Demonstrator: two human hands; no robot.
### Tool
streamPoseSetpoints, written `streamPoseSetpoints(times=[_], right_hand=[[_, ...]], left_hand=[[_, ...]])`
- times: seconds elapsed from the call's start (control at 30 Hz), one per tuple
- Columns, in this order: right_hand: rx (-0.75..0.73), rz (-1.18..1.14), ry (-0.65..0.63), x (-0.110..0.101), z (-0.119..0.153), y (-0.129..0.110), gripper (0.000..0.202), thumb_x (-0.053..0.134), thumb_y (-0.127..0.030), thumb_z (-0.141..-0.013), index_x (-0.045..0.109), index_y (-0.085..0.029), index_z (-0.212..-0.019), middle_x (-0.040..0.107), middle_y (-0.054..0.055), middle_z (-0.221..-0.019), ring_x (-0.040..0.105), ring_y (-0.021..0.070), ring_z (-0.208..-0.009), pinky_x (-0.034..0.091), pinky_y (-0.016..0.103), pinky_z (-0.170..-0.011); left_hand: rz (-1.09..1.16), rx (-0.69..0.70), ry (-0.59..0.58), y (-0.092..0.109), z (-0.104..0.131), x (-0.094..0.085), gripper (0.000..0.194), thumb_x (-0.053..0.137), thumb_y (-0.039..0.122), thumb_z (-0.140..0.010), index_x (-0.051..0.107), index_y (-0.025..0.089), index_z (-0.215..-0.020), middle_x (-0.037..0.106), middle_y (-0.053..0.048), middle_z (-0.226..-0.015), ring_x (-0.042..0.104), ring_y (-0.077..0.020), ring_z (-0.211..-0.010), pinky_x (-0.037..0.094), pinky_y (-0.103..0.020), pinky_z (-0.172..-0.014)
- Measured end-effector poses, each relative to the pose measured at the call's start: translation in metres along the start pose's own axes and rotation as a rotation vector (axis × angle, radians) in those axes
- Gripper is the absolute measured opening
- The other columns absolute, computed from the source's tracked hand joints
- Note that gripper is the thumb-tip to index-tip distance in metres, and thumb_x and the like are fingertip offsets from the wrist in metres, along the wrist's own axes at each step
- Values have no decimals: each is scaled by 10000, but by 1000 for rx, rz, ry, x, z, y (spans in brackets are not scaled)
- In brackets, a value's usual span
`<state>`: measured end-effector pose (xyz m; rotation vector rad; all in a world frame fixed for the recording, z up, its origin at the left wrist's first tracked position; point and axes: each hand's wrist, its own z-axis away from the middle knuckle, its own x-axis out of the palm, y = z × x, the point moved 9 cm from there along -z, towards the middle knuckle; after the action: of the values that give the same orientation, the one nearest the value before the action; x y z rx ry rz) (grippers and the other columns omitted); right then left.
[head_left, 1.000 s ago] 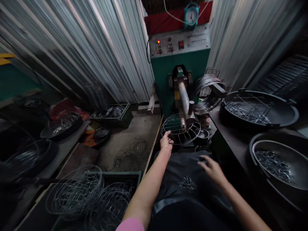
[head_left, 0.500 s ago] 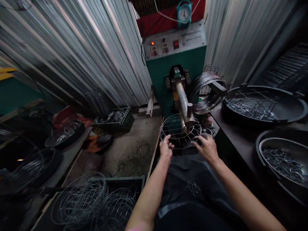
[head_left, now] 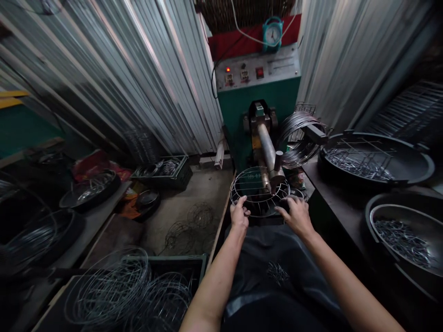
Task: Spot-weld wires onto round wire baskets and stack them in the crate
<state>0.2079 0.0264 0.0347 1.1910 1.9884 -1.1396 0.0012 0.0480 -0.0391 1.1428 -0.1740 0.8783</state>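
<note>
A round wire basket [head_left: 242,201], made of rings joined by cross wires, is at the metal electrode arm [head_left: 271,157] of a green machine. My left hand [head_left: 240,214] is closed on the near left part of its rim. Over at the near right side of the rim, my right hand [head_left: 297,214] has thumb and fingers bent together in a pinch. Whatever lies between those fingertips is too small to make out. The electrode tip [head_left: 272,188] meets the basket's right side between my hands. Several small bent wire pieces [head_left: 277,273] lie on the dark apron on my lap.
The machine's control panel [head_left: 259,69] shows a lit red lamp. A wire coil [head_left: 301,138] hangs right of the arm. Black pans [head_left: 427,168] of wire pieces stand at right. At lower left, wire rings [head_left: 110,286] pile beside a crate [head_left: 204,267]; more baskets [head_left: 180,235] lie on the floor.
My right thumb and fingers have closed in at the basket's rim. The left hand keeps its hold. The camera view has shifted slightly.
</note>
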Motion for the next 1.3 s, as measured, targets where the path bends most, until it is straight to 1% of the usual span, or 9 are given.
streamPoseSetpoints(times=[0.17, 0.27, 0.37, 0.43, 0.73, 0.87, 0.97, 1.1, 1.3], right_hand=[[-27, 18, -2, 0, 0, -2, 334, 490, -493, -849, 597, -186, -923, 601, 113, -974, 495, 291, -949, 365, 420, -809], [-67, 19, -42, 1, -3, -3, 345, 515, -514, -829, 600, -190, -911, 612, 103, -976, 498, 290, -948, 352, 425, -813], [-91, 37, -67, 0, -4, -3, 368, 538, -536, -806, 604, -186, -902, 617, 103, -985, 501, 288, -939, 345, 423, -808], [-75, 66, -53, -2, -3, -3, 367, 536, -527, -812, 607, -179, -905, 619, 108, -979, 503, 284, -925, 342, 416, -802], [-22, 144, -17, -3, 1, -7, 358, 533, -500, -828, 626, -163, -905, 629, 114, -916, 513, 274, -879, 336, 393, -772], [-3, 96, -43, -2, -2, -3, 362, 532, -528, -816, 625, -185, -880, 635, 98, -921, 516, 281, -904, 337, 395, -779], [-18, 64, -40, -4, -3, -2, 372, 522, -548, -815, 625, -196, -878, 634, 89, -966, 512, 281, -927, 332, 403, -797], [-3, 76, -23, -6, -2, -2, 391, 496, -537, -836, 629, -172, -883, 637, 107, -939, 513, 280, -912, 336, 405, -794], [22, 109, -48, 1, -7, -1, 399, 472, -533, -846, 632, -169, -879, 634, 127, -925, 511, 295, -897, 346, 421, -772]], left_hand=[[-31, 0, 23, 1, -3, -1, 452, 768, 248, -456, 375, 186, -670, 325, 115, -526, 214, 7, -367, 159, -136, -325], [-43, 24, 47, 5, -2, -2, 443, 770, 242, -449, 389, 179, -666, 340, 112, -533, 226, 8, -367, 158, -138, -327], [-51, 38, 32, 8, -1, 1, 429, 770, 246, -451, 400, 173, -656, 337, 111, -532, 235, 9, -368, 156, -138, -330], [-61, 32, 17, 9, 0, 3, 425, 770, 246, -453, 402, 174, -654, 326, 113, -524, 234, 8, -366, 146, -139, -329], [-97, 42, 35, 14, -4, 5, 434, 772, 240, -454, 390, 183, -651, 314, 118, -508, 229, 4, -359, 129, -142, -320], [-110, 15, 86, 13, -5, 3, 456, 787, 251, -446, 368, 187, -615, 293, 121, -497, 221, 7, -350, 133, -147, -316], [-104, 10, 88, 12, -4, 4, 453, 788, 241, -446, 369, 186, -609, 285, 122, -489, 221, 7, -344, 133, -148, -310], [-95, -3, 89, 11, -3, 5, 458, 790, 232, -449, 367, 188, -621, 280, 126, -486, 224, 6, -340, 135, -142, -305], [-123, -24, 98, 13, -2, 8, 431, 782, 230, -460, 379, 183, -605, 264, 130, -473, 209, 9, -333, 132, -144, -303]])
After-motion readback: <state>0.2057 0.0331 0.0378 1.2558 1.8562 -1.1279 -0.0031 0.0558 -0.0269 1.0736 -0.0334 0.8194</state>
